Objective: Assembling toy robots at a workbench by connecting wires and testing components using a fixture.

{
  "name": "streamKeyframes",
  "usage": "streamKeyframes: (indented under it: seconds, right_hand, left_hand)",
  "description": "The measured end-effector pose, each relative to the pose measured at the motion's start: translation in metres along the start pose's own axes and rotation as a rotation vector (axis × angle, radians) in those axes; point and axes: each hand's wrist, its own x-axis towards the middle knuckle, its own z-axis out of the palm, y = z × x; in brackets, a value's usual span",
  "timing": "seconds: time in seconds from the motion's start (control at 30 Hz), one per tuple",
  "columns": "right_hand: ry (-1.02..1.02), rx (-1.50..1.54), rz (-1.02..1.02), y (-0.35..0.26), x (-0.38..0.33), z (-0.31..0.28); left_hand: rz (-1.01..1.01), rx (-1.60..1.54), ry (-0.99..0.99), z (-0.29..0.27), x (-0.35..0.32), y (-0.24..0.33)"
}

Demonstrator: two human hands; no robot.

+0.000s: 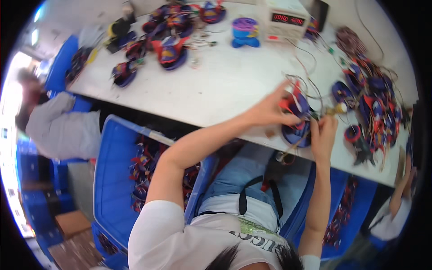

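Note:
My left hand (272, 108) reaches across the front of the white table and grips a purple and red plastic part (298, 104) with thin wires, thumb and fingers on either side of it. Close by on the right, my right hand (325, 131) has its fingers pinched together beside the same part, near dark wires; what lies between the fingertips is too small to make out. A round purple piece (296, 136) sits below the part at the table's edge. Thin wires (310, 74) run from the part back toward a white power supply (288, 20) with red lit digits.
Wired purple and red parts are heaped at the table's right (375, 101) and far left (168, 45). A blue and purple tub (245, 32) stands at the back. Blue bins (114, 180) with more parts flank my lap. Other people (63, 128) sit at both sides.

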Motion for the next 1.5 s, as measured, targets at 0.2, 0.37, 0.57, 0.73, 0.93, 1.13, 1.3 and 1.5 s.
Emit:
streamKeyframes:
  seconds: [0.2, 0.37, 0.57, 0.73, 0.93, 1.13, 1.3, 1.5]
  right_hand:
    - [0.025, 0.310, 0.192, -0.015, 0.004, 0.012]
    - [-0.040, 0.477, -0.017, -0.105, 0.017, 0.008]
    - [-0.333, 0.960, -0.351, -0.229, -0.018, 0.040]
    - [-0.494, 0.819, -0.535, -0.244, -0.047, 0.067]
    - [-0.584, 0.480, -0.358, -0.205, -0.056, 0.069]
    - [-0.720, 0.508, -0.177, -0.160, -0.077, 0.063]
    - [-0.632, 0.331, -0.311, -0.118, -0.087, 0.046]
    - [-0.324, 0.393, -0.174, -0.058, -0.066, -0.058]
  left_hand:
    - [0.182, 0.487, 0.033, 0.017, 0.002, -0.010]
    - [0.023, -0.213, 0.195, -0.023, -0.061, 0.059]
    - [-0.092, -0.173, 0.551, -0.097, -0.227, 0.160]
    - [-0.477, 0.009, 0.708, -0.127, -0.401, 0.175]
    - [-0.785, -0.195, 1.216, -0.133, -0.611, 0.076]
    - [-0.402, 0.643, 0.936, -0.133, -0.787, -0.041]
    - [-0.593, -0.023, 1.587, -0.139, -0.783, -0.084]
    - [-1.247, 1.642, 1.641, -0.172, -0.684, -0.039]
